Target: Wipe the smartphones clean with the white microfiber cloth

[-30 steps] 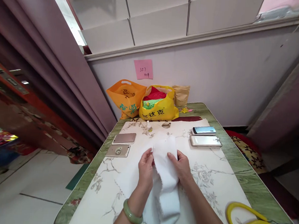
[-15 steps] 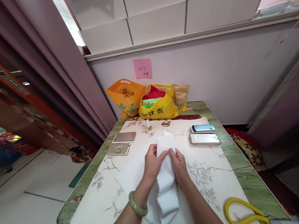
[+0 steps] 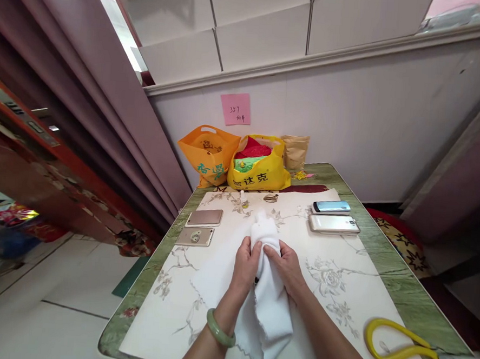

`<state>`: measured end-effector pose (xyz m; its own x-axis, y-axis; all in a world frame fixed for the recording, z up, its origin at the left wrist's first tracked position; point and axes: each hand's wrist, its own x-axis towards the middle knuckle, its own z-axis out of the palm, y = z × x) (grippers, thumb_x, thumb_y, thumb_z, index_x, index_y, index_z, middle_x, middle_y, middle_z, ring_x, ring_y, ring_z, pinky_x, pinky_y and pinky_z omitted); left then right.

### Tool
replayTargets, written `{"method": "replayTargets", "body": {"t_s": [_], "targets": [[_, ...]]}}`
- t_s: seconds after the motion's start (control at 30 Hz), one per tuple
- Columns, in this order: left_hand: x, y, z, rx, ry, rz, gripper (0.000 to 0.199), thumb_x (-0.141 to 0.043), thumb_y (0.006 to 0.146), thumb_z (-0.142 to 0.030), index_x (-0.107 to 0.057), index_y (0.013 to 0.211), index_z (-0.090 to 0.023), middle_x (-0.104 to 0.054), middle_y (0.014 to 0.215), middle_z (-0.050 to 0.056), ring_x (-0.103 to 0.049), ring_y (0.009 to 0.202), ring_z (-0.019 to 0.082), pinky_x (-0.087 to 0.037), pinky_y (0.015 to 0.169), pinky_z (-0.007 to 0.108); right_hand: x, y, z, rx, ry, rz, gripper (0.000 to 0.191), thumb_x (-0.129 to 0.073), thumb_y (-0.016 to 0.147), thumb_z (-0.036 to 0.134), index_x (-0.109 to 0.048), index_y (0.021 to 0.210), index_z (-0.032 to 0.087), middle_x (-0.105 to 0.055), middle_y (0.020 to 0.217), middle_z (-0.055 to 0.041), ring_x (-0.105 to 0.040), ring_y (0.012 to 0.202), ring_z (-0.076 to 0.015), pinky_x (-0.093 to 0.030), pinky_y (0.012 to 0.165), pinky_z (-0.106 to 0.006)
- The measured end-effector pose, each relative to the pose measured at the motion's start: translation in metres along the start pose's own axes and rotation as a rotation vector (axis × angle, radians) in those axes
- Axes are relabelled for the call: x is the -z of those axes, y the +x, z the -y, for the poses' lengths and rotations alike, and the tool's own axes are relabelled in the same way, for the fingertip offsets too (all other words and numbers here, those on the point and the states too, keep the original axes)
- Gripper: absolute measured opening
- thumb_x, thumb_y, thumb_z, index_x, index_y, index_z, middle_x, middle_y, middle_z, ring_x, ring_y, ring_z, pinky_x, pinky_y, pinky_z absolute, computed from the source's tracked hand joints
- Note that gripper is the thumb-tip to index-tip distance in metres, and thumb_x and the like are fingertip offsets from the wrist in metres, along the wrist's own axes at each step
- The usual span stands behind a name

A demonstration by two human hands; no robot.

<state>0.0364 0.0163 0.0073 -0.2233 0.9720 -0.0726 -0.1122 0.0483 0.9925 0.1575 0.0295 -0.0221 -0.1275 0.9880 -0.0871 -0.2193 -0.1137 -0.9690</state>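
A white cloth (image 3: 270,311) with a wavy-cut edge hangs from both my hands over the middle of the table. My left hand (image 3: 246,264), below a green bangle (image 3: 220,329), grips its left side. On the right side my right hand (image 3: 286,266) pinches it, the two thumbs nearly meeting on top. The upper end of the cloth stands up bunched above the fingers, and whatever it may be wrapped around is hidden. A small dark spot shows beside the left palm, too small to name. More white fabric (image 3: 218,270) lies flat under the left forearm.
Two phones (image 3: 204,217) lie at left and two more (image 3: 335,224) at right. Large scissors (image 3: 408,352) rest at the front right corner. Along the back stand an orange bag (image 3: 209,156), a yellow bag (image 3: 260,178) and a brown pouch (image 3: 295,152), with a small bottle (image 3: 244,199) before them.
Both thumbs have moved closer together, and the cloth's flat upper part is now bunched and creased between them. A dark spot shows by the left palm. The view has shifted slightly.
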Motion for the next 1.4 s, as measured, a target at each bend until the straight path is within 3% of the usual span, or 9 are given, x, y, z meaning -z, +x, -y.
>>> {"method": "replayTargets", "body": {"t_s": [0.23, 0.4, 0.63, 0.83, 1.03, 1.27, 1.4], "targets": [[0.006, -0.004, -0.003, 0.059, -0.082, 0.135, 0.037, -0.076, 0.069, -0.037, -0.060, 0.096, -0.018, -0.070, 0.092, 0.007, -0.064, 0.078, 0.018, -0.048, 0.071, 0.028, -0.001, -0.001, 0.003, -0.015, 0.077, 0.071, 0.048, -0.063, 0.078, 0.058, -0.065, 0.103, 0.017, -0.071, 0.081, -0.0044, -0.063, 0.064, -0.0200, -0.050, 0.058, -0.030], [0.010, -0.005, 0.001, 0.058, -0.067, 0.229, 0.041, -0.078, 0.065, -0.030, -0.058, 0.100, -0.019, -0.070, 0.091, 0.006, -0.064, 0.076, 0.019, -0.049, 0.066, 0.028, 0.002, 0.003, 0.000, -0.027, 0.073, 0.040, 0.050, -0.065, 0.075, 0.058, -0.065, 0.102, 0.016, -0.070, 0.079, -0.0047, -0.062, 0.063, -0.0202, -0.050, 0.057, -0.030], [0.012, -0.005, 0.007, 0.047, -0.025, 0.158, 0.032, -0.069, 0.077, -0.037, -0.059, 0.100, -0.018, -0.068, 0.087, 0.006, -0.061, 0.074, 0.016, -0.049, 0.068, 0.027, 0.006, 0.006, 0.000, 0.021, 0.033, 0.091, 0.047, -0.073, 0.070, 0.052, -0.066, 0.101, 0.017, -0.070, 0.087, -0.0043, -0.061, 0.071, -0.0195, -0.049, 0.062, -0.028], [0.013, -0.005, 0.011, 0.027, 0.049, 0.229, 0.036, -0.065, 0.079, -0.044, -0.065, 0.101, -0.015, -0.068, 0.090, 0.008, -0.059, 0.073, 0.017, -0.047, 0.065, 0.026, 0.002, 0.005, -0.008, 0.003, 0.017, -0.007, 0.044, -0.058, 0.081, 0.059, -0.063, 0.087, 0.016, -0.062, 0.065, -0.0012, -0.053, 0.055, -0.0161, -0.044, 0.050, -0.026], [0.016, -0.001, 0.028, 0.035, 0.117, 0.128, 0.034, -0.065, 0.078, -0.046, -0.064, 0.091, -0.015, -0.065, 0.078, 0.003, -0.055, 0.067, 0.014, -0.044, 0.060, 0.024, 0.006, 0.008, -0.006, 0.086, -0.063, -0.002, 0.040, -0.067, 0.075, 0.050, -0.064, 0.097, 0.016, -0.069, 0.085, -0.0046, -0.059, 0.073, -0.0195, -0.049, 0.064, -0.028], [0.019, -0.005, 0.016, 0.077, -0.069, 0.295, 0.051, -0.077, 0.068, -0.034, -0.058, 0.111, -0.016, -0.069, 0.103, 0.008, -0.063, 0.088, 0.021, -0.050, 0.076, 0.030, 0.008, 0.008, -0.001, 0.084, -0.106, 0.029, 0.041, -0.066, 0.075, 0.052, -0.065, 0.095, 0.016, -0.070, 0.085, -0.0048, -0.060, 0.073, -0.0202, -0.048, 0.064, -0.028], [0.017, -0.002, 0.012, 0.061, -0.103, 0.153, 0.045, -0.073, 0.072, -0.039, -0.058, 0.108, -0.018, -0.069, 0.100, 0.007, -0.064, 0.085, 0.019, -0.051, 0.075, 0.029, 0.002, 0.007, -0.004, 0.089, -0.195, -0.036, 0.047, -0.055, 0.081, 0.062, -0.064, 0.078, 0.016, -0.064, 0.067, -0.0013, -0.054, 0.062, -0.0174, -0.043, 0.055, -0.026]]}}
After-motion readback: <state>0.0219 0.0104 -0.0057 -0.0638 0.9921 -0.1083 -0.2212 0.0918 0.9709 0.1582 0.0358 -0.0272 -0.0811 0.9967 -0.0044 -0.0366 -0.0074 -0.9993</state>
